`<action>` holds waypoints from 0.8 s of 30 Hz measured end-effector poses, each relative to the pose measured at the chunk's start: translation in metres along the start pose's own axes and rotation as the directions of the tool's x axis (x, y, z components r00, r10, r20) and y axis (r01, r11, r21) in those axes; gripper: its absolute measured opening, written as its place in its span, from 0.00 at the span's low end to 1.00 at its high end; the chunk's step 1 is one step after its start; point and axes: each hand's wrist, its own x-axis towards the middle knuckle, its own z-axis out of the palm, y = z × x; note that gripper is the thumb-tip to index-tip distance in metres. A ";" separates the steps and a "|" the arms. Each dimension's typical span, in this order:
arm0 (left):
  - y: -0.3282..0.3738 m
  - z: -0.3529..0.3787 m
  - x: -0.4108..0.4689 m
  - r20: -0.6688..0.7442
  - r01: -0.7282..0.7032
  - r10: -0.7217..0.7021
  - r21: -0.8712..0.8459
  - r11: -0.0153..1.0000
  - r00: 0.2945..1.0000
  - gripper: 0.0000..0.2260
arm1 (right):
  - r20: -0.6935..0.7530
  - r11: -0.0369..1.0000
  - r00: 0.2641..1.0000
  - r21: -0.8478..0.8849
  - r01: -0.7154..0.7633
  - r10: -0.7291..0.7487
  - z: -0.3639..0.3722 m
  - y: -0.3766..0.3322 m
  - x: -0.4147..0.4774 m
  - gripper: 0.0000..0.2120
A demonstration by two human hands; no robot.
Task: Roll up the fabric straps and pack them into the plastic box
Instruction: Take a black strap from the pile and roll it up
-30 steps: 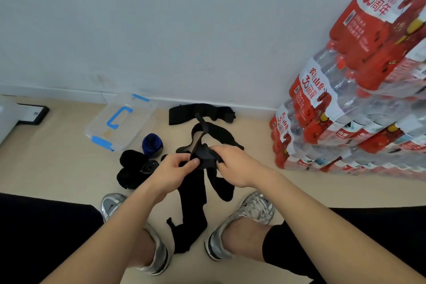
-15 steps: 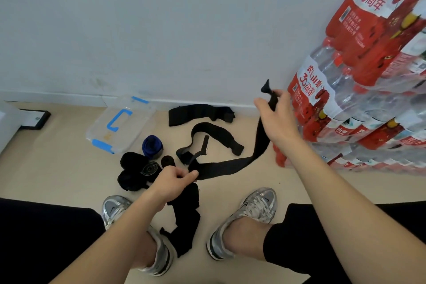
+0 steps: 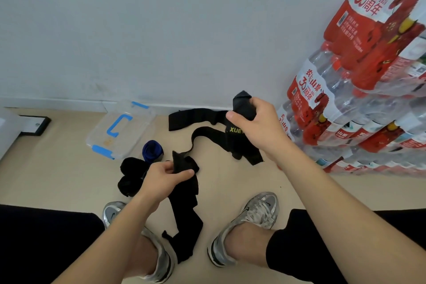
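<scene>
Black fabric strap [image 3: 184, 221]: hangs limp from the left hand [image 3: 166, 175] down to the floor between two silver sneakers [image 3: 249, 219], well nearer than the plastic box [image 3: 99, 138] and to its right. Judged soft, light, floppy and non-fragile. It will not hold a shape unaided, so take it at one end and keep tension while winding. Left grip: thumb and fingers pinched on a bunched end, wrist low, forearm reaching forward. Rolled black straps [image 3: 131, 175] lie just nearer than the box, with a rolled blue strap [image 3: 152, 151] against its near corner; none is packed yet. Right hand [image 3: 255, 127]: raised higher, right of the box, grip clamped round a folded black strap with yellow lettering [image 3: 239, 145], tail ends drooping below the fist. Cannot tell whether the two hands hold one strap or two, since a slack black loop [image 3: 202, 130] runs between them. The box sits on the floor by the wall, its lid apparently on. One flat black strap [image 3: 193, 117] lies unrolled right of the box, at the skirting. Stacked water bottle packs [image 3: 345, 110] stand far right of it.
</scene>
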 end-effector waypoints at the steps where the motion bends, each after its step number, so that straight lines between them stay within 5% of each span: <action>1: 0.000 0.001 0.001 -0.039 -0.018 0.018 0.011 1.000 0.999 0.15 | -0.019 1.000 1.000 0.013 0.013 -0.013 0.000 0.001 0.000 0.09; 6: 0.007 0.012 0.004 -0.023 -0.071 0.071 -0.033 0.997 0.997 0.07 | -0.011 0.998 1.000 0.052 0.030 -0.030 -0.001 0.005 0.001 0.04; 12: 0.024 0.026 -0.004 0.009 -0.236 0.237 0.144 0.961 0.971 0.17 | 0.068 0.993 0.997 0.114 0.013 -0.021 0.006 -0.003 -0.002 0.06; 16: 0.035 0.034 -0.013 0.237 -0.176 0.161 0.043 0.983 0.958 0.04 | 0.072 0.949 0.996 0.308 -0.064 0.044 0.012 -0.007 -0.002 0.08; 18: 0.039 0.036 -0.015 0.303 -0.200 0.142 0.169 0.965 0.942 0.09 | 0.022 0.921 0.994 0.375 -0.106 0.105 0.011 -0.003 0.003 0.09; 22: 0.052 0.034 -0.020 0.272 -0.225 0.167 0.200 0.953 0.948 0.12 | 0.093 0.666 0.972 0.714 -0.216 0.216 0.003 0.008 0.010 0.17; 24: 0.063 0.030 -0.023 0.293 -0.203 0.152 0.152 0.967 0.944 0.13 | 0.235 0.712 0.954 0.637 -0.295 0.185 -0.004 0.021 0.009 0.27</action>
